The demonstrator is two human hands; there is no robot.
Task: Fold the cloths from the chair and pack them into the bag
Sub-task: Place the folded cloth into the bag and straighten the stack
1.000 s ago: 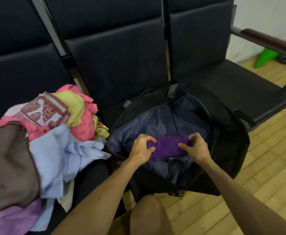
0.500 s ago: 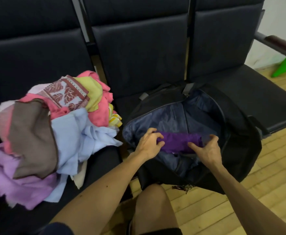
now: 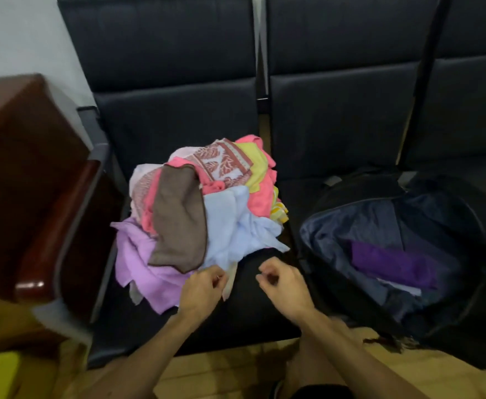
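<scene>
Purple folded cloth [image 3: 394, 264] lay inside the open bag [image 3: 463, 335]; the pile of cloths [image 3: 207, 214] sat on the chair seat [image 3: 250, 315]; near its front edge, the right hand [image 3: 285, 286] was loosely curled and empty; the left hand [image 3: 203, 290] curled beside a cream cloth [image 3: 230, 280], grip unclear.

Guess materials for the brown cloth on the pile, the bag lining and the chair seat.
Brown cloth: looks like microfibre or terry, matte and soft, with a stitched edge; drapes limply. Bag lining: thin synthetic weave, probably nylon or polyester, navy with slight sheen and fine creases. Chair seat: black padded faux leather or vinyl, probably; smooth, dull sheen.
</scene>
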